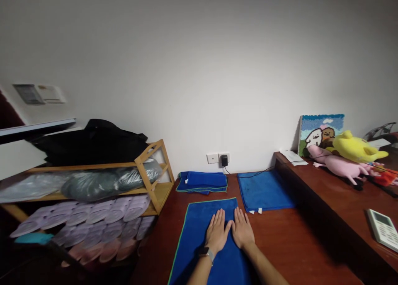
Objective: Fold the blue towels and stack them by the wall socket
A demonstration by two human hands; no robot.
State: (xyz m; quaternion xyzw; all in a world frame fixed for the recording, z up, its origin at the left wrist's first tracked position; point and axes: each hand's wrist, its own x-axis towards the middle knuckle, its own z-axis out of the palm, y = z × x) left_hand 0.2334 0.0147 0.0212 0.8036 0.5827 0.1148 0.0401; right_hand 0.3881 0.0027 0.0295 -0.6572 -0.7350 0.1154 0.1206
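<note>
Left hand (217, 231) and right hand (243, 229) are spread flat, palms down, thumbs almost touching, on a blue green-edged towel (199, 235) at bottom centre. It is laid on a reddish wooden surface (289, 243). A smartwatch (207, 254) is worn on the left wrist. Beyond, a folded blue towel (202, 182) and a flatter blue towel (264, 190) are placed side by side, below a plugged-in charger (224, 160).

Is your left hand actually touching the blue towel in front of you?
Touching. The head view shows the left hand lying flat, palm down, on the green-edged blue towel, with no gap visible.
</note>
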